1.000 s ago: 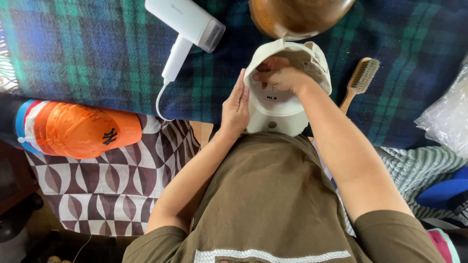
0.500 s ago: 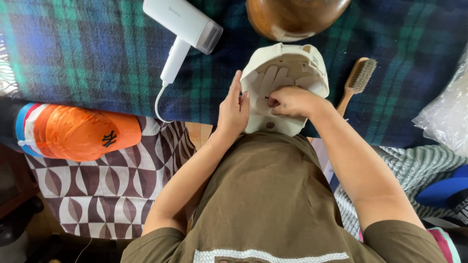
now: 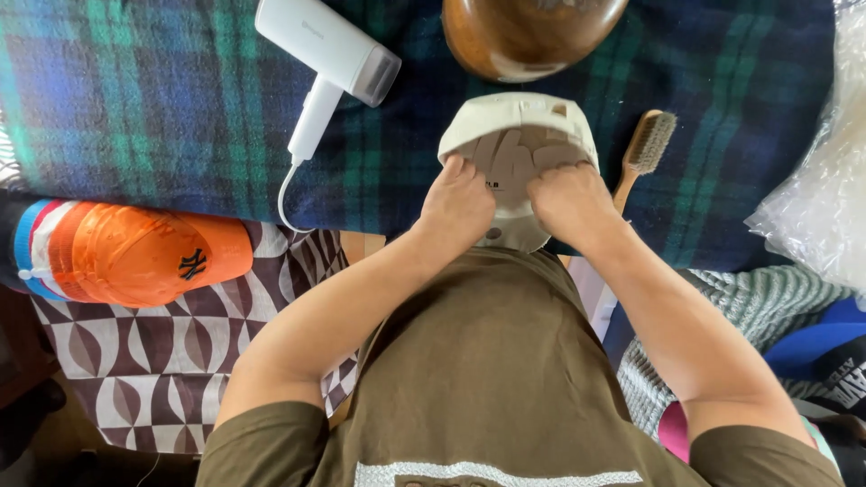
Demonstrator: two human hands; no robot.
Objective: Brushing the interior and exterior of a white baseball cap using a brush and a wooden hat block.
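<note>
While both hands press down on it, the cream cap [image 3: 517, 135] lies upside down on the plaid blanket [image 3: 162, 108], in the middle. The left hand [image 3: 458, 206] and right hand [image 3: 566, 200] are curled shut on the cap, and they hide its near half. A brown wooden bowl-like thing [image 3: 528, 32], perhaps a hat form, is cut off at the far edge. A white hair dryer [image 3: 329, 54] lies to the left, a brush [image 3: 642, 149] to the right, and an orange cap [image 3: 135, 254] nearer on the left.
</note>
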